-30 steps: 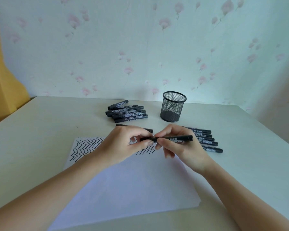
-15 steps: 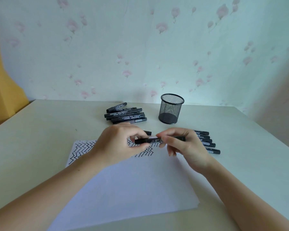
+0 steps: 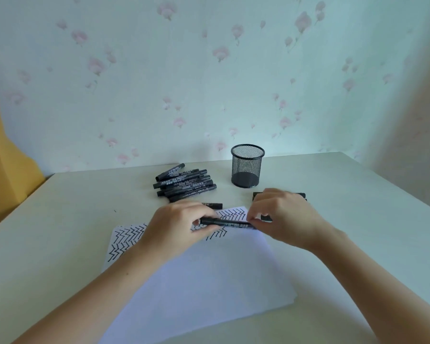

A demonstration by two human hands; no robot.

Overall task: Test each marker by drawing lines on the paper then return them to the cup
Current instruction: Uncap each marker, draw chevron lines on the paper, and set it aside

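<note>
A black marker (image 3: 227, 223) lies level above the white paper (image 3: 199, 281), held at both ends. My left hand (image 3: 176, 225) grips its left end, and my right hand (image 3: 283, 216) pinches its right end. Black zigzag lines (image 3: 124, 240) cover the paper's far strip. The black mesh cup (image 3: 247, 165) stands behind my hands with no marker in it. A pile of several black markers (image 3: 184, 184) lies left of the cup. More markers (image 3: 301, 194) lie behind my right hand, mostly hidden. One marker (image 3: 212, 205) lies behind my left hand.
The pale table (image 3: 60, 232) meets a flowered wall at the back. A yellow object (image 3: 3, 170) stands at the left edge. The near half of the paper bears no marks.
Both hands with the marker have shifted a little left and nearer to me. The head camera tilted, so the table now sits lower in view.
</note>
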